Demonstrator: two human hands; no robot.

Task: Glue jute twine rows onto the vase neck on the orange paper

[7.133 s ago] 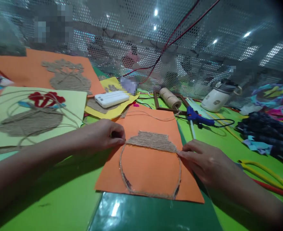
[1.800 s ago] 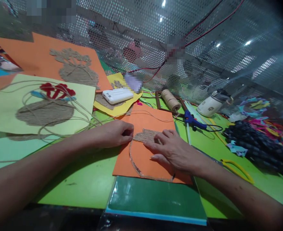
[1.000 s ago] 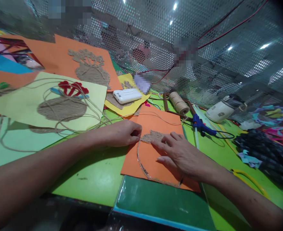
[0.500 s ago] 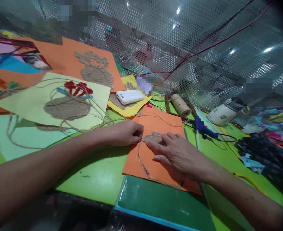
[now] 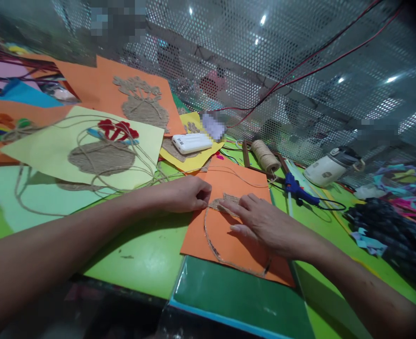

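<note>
So, left hand (image 5: 184, 194): we pinch the jute twine (image 5: 217, 203) end, fingers closed on it.
Right hand (image 5: 264, 222): open, flat, pressing the twine patch under our fingertips.
Orange sheet (image 5: 229, 235): beneath both hands.
Tip: keep tension, press rows tight together.

One head-worn camera looks forward and down from close above the desk (image 5: 137, 245), facing a perforated metal screen (image 5: 264, 70) at the back; both forearms enter from below.

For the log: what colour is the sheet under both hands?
Orange sheet, with a jute twine outline; head view.
</note>
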